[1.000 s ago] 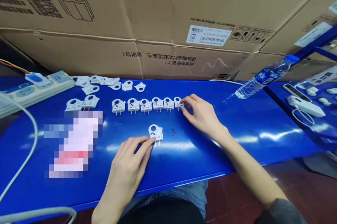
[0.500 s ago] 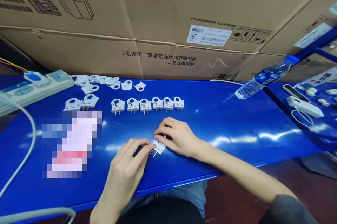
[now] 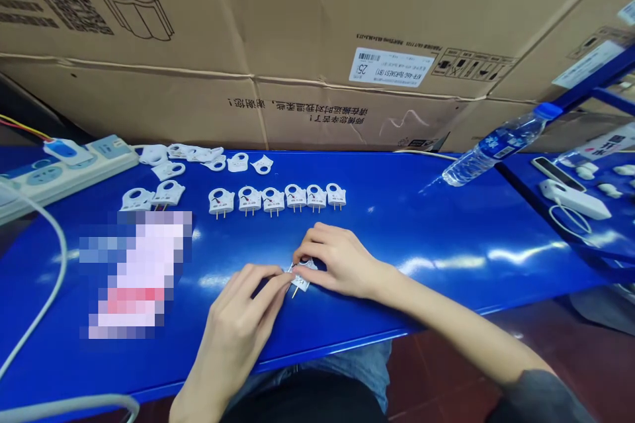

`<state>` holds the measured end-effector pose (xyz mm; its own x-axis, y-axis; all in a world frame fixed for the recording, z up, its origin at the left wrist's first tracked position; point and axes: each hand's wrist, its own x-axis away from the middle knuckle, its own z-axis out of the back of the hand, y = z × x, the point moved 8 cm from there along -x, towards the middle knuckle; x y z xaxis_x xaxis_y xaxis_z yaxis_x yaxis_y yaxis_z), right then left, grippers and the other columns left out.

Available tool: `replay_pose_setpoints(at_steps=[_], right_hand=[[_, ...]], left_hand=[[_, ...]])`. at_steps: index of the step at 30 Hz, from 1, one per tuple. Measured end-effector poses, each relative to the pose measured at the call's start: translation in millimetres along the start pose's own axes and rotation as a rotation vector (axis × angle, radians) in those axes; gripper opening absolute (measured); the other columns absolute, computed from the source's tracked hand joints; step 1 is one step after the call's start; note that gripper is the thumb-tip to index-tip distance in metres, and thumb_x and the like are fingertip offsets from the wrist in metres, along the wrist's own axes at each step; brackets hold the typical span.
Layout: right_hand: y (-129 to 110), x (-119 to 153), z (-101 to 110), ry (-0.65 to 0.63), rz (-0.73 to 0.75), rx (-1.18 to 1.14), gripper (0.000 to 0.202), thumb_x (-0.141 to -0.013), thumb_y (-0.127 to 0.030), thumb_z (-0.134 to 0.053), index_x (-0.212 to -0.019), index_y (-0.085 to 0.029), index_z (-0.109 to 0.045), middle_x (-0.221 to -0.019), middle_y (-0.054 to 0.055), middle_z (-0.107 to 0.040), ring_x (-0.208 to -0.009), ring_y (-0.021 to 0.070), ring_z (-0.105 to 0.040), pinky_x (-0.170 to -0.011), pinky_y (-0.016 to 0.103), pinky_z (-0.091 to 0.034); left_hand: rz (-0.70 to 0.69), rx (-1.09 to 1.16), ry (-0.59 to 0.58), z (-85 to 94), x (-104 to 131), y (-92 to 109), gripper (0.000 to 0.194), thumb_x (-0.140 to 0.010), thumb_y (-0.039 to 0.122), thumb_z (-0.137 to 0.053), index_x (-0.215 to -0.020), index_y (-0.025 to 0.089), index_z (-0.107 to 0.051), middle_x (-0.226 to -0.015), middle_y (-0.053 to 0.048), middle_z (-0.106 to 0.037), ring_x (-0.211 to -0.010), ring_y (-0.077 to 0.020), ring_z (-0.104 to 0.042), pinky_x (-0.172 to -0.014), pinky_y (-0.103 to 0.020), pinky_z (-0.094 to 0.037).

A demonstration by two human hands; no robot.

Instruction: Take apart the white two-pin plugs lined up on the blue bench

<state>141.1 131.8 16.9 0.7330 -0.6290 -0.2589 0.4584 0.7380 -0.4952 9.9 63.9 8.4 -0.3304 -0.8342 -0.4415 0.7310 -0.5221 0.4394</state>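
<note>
Between my two hands is a white plug (image 3: 301, 282) with a ring-shaped top, lying low over the blue table, one metal pin pointing toward me. My left hand (image 3: 241, 310) pinches its left edge with thumb and fingertips. From the right, my right hand (image 3: 340, 261) has curled fingers and thumb closed on the ring end, hiding part of it. Farther back, several similar plugs (image 3: 273, 201) stand in a row with their pins facing me. Two more plug pieces (image 3: 169, 194) lie to the left of that row.
Loose white casings (image 3: 238, 162) lie along the cardboard box (image 3: 198, 102). A power strip (image 3: 74, 165) with cables is at left, above a blurred-out pinkish item (image 3: 149, 264). A water bottle (image 3: 501, 145) and a white charger (image 3: 575, 200) are on the right. The blue table (image 3: 421, 224) has a front edge near my lap.
The plug has turned slightly in my hands. One pin shows now where two did. My left fingertips have moved a little right, closer to my right thumb. The row of plugs has not moved.
</note>
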Motion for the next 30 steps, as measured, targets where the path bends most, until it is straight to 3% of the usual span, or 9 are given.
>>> replay_pose_setpoints(at_steps=[6,13,17,25,30], right_hand=[[9,-1,-1,0.017,-0.168,-0.194,0.004,-0.091,-0.022,-0.074,-0.088,-0.020,-0.071,-0.086,0.000,-0.070,-0.085,0.0160,-0.063,-0.076,0.028,-0.049],[25,1,26,0.159,-0.292,-0.244,0.005,-0.089,-0.016,-0.074,-0.086,-0.020,-0.073,-0.085,-0.001,-0.070,-0.084,0.0149,-0.064,-0.080,0.029,-0.050],[36,3,31,0.072,-0.333,-0.163,0.005,-0.090,-0.016,-0.074,-0.087,-0.020,-0.075,-0.085,0.000,-0.072,-0.084,0.0158,-0.065,-0.079,0.030,-0.050],[38,5,37,0.097,-0.321,-0.121,0.010,-0.097,-0.018,-0.067,-0.095,-0.021,-0.076,-0.089,0.002,-0.071,-0.087,0.0163,-0.066,-0.079,0.029,-0.050],[20,3,30,0.044,-0.169,-0.146,0.011,-0.097,-0.028,-0.070,-0.105,-0.020,-0.073,-0.096,0.001,-0.071,-0.092,0.0157,-0.065,-0.084,0.029,-0.051]], left_hand=[[-0.024,-0.002,-0.006,-0.5,1,1,0.025,-0.100,0.013,-0.057,-0.121,0.024,-0.065,-0.111,-0.006,-0.071,-0.099,-0.0186,-0.067,-0.089,-0.034,-0.055],[0.016,0.004,0.011,1.2,-1,0,0.020,-0.100,0.016,-0.057,-0.115,0.024,-0.068,-0.108,-0.005,-0.071,-0.097,-0.0182,-0.068,-0.087,-0.033,-0.055],[0.059,-0.012,0.042,3.0,-3,-3,0.015,-0.100,0.018,-0.060,-0.113,0.022,-0.066,-0.109,-0.005,-0.069,-0.099,-0.0193,-0.066,-0.089,-0.034,-0.053],[0.056,-0.007,0.041,2.7,-4,-3,0.016,-0.100,0.016,-0.060,-0.114,0.022,-0.064,-0.110,-0.005,-0.071,-0.104,-0.0195,-0.066,-0.094,-0.035,-0.053],[0.049,0.008,0.038,3.0,-4,-1,0.015,-0.099,0.017,-0.060,-0.113,0.023,-0.064,-0.107,-0.004,-0.074,-0.100,-0.0191,-0.068,-0.091,-0.035,-0.054]])
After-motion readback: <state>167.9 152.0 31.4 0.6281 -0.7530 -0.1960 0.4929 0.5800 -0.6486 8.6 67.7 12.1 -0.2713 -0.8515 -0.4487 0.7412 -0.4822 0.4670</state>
